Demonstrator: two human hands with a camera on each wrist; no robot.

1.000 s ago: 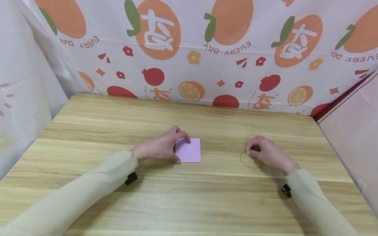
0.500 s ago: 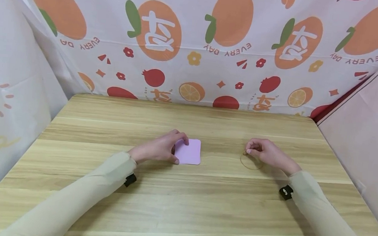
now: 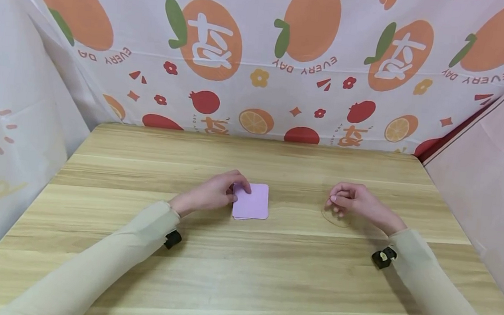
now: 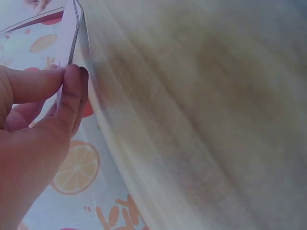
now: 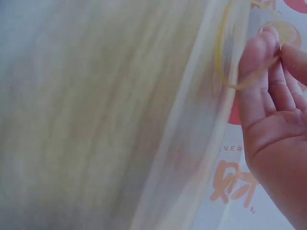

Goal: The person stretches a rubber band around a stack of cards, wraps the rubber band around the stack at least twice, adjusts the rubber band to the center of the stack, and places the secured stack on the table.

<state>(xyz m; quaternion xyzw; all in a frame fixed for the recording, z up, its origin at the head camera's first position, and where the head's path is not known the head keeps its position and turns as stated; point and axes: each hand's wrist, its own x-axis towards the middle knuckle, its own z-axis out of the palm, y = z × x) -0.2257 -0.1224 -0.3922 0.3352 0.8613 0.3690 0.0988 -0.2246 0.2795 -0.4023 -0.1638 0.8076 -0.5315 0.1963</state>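
Pale wood-grain table under both hands. Left hand: thumb and fingers pinching a lilac rounded-corner square stack of thin sheets by its left edge; stack sits right of the palm. Right hand, well apart: thumb and fingertip nipping a thin yellow elastic-looking loop. Left wrist view shows layered edges, head view mainly the top face. Loop's yellow reads only from right wrist.

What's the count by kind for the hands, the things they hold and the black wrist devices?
Hands: 2 (left hand, right hand)
Purple card stack: 1 (sheets in it can't be counted)
Yellow band: 1
Black wrist devices: 2 (left wrist device, right wrist device)
Total: 6
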